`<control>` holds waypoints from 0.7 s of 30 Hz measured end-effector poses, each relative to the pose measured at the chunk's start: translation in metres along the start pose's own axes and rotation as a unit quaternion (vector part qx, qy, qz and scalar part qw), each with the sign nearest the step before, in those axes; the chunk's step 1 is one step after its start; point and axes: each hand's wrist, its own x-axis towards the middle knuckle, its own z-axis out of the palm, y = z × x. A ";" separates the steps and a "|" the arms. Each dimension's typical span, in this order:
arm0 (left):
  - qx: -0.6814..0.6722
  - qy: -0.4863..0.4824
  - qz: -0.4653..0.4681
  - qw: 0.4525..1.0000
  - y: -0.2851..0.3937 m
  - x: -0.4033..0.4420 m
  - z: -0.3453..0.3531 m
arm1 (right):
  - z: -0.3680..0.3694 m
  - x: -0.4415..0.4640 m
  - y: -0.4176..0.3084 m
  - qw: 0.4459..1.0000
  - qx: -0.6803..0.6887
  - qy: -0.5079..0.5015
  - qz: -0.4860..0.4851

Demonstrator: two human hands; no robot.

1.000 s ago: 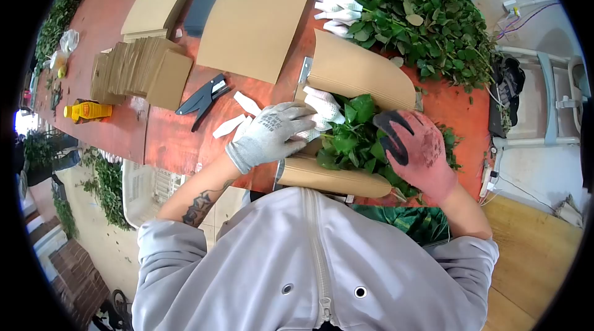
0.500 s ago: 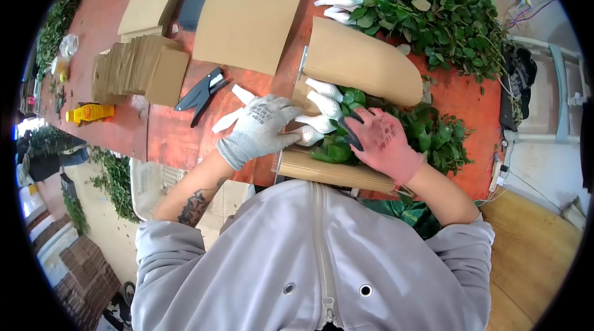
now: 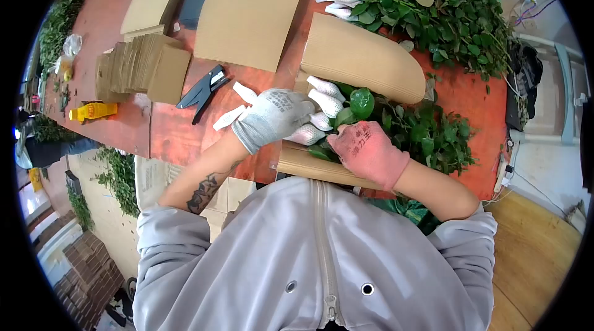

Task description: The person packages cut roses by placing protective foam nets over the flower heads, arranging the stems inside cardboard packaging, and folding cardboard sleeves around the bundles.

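My left hand (image 3: 277, 114), in a pale grey glove, bends its fingers over a flower bud in white foam netting (image 3: 321, 122). My right hand (image 3: 371, 153), in a pink glove, is closed on leafy flower stems just below the buds; its fingertips are partly hidden. More netted buds (image 3: 327, 103) lie beside my left fingers, with green leaves (image 3: 433, 136) trailing right. The bunch rests on brown cardboard, between a raised flap (image 3: 365, 59) and a near folded edge (image 3: 328, 168). Two netted buds (image 3: 229, 117) lie left of my left hand.
A black stapler (image 3: 203, 93) lies left on the red table (image 3: 170, 133). Beyond it are stacked cardboard pieces (image 3: 145, 68), a large cardboard sheet (image 3: 247, 12) and a yellow bottle (image 3: 94, 112). A big pile of netted flowers (image 3: 427, 15) occupies the back right.
My right hand has moved slightly left and down, and its spread fingers have closed on the stems. My left hand has shifted right and its fingers have curled in over the buds.
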 end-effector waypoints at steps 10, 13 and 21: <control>0.029 0.060 0.007 0.998 -0.008 -0.001 0.004 | 0.000 0.005 -0.005 0.999 0.021 0.010 0.027; 0.026 0.066 -0.003 0.997 -0.010 -0.001 0.006 | 0.015 0.009 0.000 0.998 0.046 -0.016 0.026; 0.038 0.120 0.016 0.992 -0.021 -0.009 0.017 | 0.020 0.010 0.005 0.996 0.050 -0.066 0.045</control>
